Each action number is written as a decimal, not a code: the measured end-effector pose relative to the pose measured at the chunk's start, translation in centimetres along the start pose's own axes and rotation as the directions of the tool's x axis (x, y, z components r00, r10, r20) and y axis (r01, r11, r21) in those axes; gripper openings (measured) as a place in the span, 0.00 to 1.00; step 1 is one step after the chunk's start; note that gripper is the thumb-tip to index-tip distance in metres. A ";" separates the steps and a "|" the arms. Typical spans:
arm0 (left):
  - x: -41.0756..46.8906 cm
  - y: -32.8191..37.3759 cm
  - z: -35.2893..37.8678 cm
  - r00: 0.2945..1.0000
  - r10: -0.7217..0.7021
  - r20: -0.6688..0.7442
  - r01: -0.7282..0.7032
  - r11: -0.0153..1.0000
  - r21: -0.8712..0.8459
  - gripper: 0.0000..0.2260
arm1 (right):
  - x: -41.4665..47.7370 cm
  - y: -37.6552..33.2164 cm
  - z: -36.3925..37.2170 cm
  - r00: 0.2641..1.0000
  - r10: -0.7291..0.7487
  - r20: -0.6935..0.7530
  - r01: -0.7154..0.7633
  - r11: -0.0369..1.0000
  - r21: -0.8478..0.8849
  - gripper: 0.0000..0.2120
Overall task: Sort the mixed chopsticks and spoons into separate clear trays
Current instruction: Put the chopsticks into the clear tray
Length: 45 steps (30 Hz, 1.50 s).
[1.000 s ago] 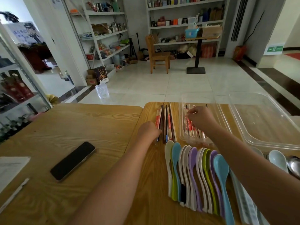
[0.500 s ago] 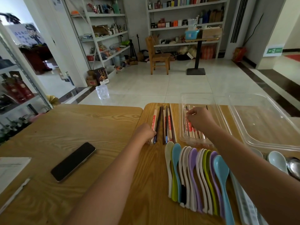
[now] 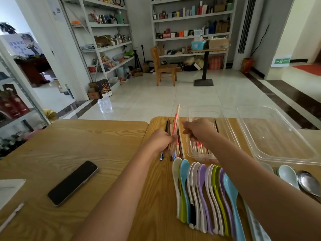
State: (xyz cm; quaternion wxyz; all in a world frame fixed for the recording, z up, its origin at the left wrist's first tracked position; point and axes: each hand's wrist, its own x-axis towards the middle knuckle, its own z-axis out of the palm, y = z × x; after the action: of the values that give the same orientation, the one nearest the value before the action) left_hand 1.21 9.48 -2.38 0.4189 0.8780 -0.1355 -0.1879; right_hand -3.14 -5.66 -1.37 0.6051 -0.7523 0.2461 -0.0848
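Note:
My left hand (image 3: 160,140) grips a pair of wooden chopsticks in a red-and-white wrapper (image 3: 176,121), its far end tilted up off the table. Loose chopsticks (image 3: 179,145) lie on the table just to its right. My right hand (image 3: 196,130) hovers over the near clear tray (image 3: 227,122), fingers curled, close to the lifted pair; several wrapped chopsticks (image 3: 199,149) lie in that tray. A second clear tray (image 3: 278,136) sits to the right with nothing in it. A row of coloured spoons (image 3: 205,192) lies overlapped in front.
A black phone (image 3: 73,182) and white paper (image 3: 10,188) lie on the left table. A pale spoon (image 3: 287,175) and a metal spoon (image 3: 308,183) rest at the right edge. Beyond the table are tiled floor, a wooden chair (image 3: 164,66) and shelves.
My left hand closed on a wrapped chopstick pair and raised its far end. My right hand drew back from the tray's chopsticks toward the left.

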 end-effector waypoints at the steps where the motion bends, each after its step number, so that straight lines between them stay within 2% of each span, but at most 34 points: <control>1: -0.3 0.5 0.1 1.000 0.015 0.018 -0.015 1.000 -0.010 0.16 | -0.2 -0.2 0.1 0.999 0.031 0.017 -0.032 0.998 0.059 0.17; 4: -1.2 1.4 0.5 0.997 0.055 0.057 -0.054 0.998 -0.021 0.14 | -0.7 -0.7 0.1 0.992 0.102 0.070 -0.113 0.975 0.191 0.17; 7: -1.6 1.8 0.9 0.995 0.086 0.051 -0.084 0.995 -0.045 0.14 | -0.8 -0.8 -0.1 0.980 0.153 0.130 -0.186 0.935 0.301 0.09; 10: -1.6 1.9 1.3 0.994 0.098 0.044 -0.095 0.993 -0.076 0.18 | -0.2 -0.5 -0.8 0.976 0.164 0.144 -0.203 0.927 0.317 0.07; 13: -1.5 1.4 1.1 0.996 0.087 0.021 -0.084 0.990 -0.110 0.17 | 1.5 -0.5 -2.8 0.987 0.151 0.052 -0.159 0.951 0.264 0.09; 16: -1.2 0.2 0.3 0.996 0.073 -0.043 -0.079 0.985 -0.155 0.15 | 3.9 -0.4 -5.8 0.983 0.131 -0.129 -0.117 0.987 0.111 0.09; 19: -0.9 -0.8 -0.5 0.996 0.051 -0.069 -0.062 0.984 -0.166 0.15 | 5.3 0.6 -7.4 0.959 0.061 -0.277 -0.123 0.969 -0.216 0.08; 22: -0.4 -1.5 -0.7 0.997 0.027 -0.073 -0.040 0.983 -0.179 0.16 | 5.4 2.1 -7.0 0.969 -0.024 -0.248 -0.120 0.828 -0.548 0.06; 24: -0.2 -1.8 -0.6 0.997 0.022 -0.075 -0.035 0.982 -0.186 0.15 | 5.2 3.2 -6.3 0.978 -0.060 -0.202 -0.093 0.735 -0.671 0.07; 28: -0.2 -2.3 -0.7 0.997 0.016 -0.074 -0.030 0.981 -0.192 0.15 | 4.2 5.1 -5.5 0.986 -0.085 -0.144 -0.069 0.578 -0.813 0.06; 32: -0.3 -2.8 -1.0 0.995 0.008 -0.097 -0.025 0.983 -0.181 0.15 | 3.6 5.5 -5.3 0.969 -0.221 -0.107 0.011 0.474 -0.881 0.07; 34: -0.2 -2.9 -0.9 0.995 0.001 -0.098 -0.018 0.984 -0.175 0.14 | 3.6 5.4 -5.0 0.966 -0.241 -0.092 0.042 0.500 -0.865 0.05; 37: 0.0 -2.9 -0.7 0.996 -0.004 -0.086 -0.011 0.983 -0.181 0.15 | 3.9 5.8 -4.7 0.994 -0.096 -0.051 0.017 0.594 -0.804 0.07; 40: 0.1 -3.0 -0.5 0.996 -0.008 -0.091 -0.008 0.984 -0.179 0.15 | 4.2 6.1 -4.9 1.000 0.000 -0.023 -0.018 0.626 -0.779 0.11; 45: 0.3 -3.3 -0.5 0.995 -0.015 -0.098 -0.003 0.984 -0.179 0.14 | 4.2 5.4 -5.3 0.997 0.084 0.002 -0.053 0.643 -0.764 0.11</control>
State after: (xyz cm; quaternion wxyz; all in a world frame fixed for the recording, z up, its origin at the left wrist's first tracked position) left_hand 1.93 11.75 -4.72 0.5016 0.8455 -0.0944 -0.1568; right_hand -3.22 -12.99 -5.87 0.2397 -0.9287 0.2759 0.0632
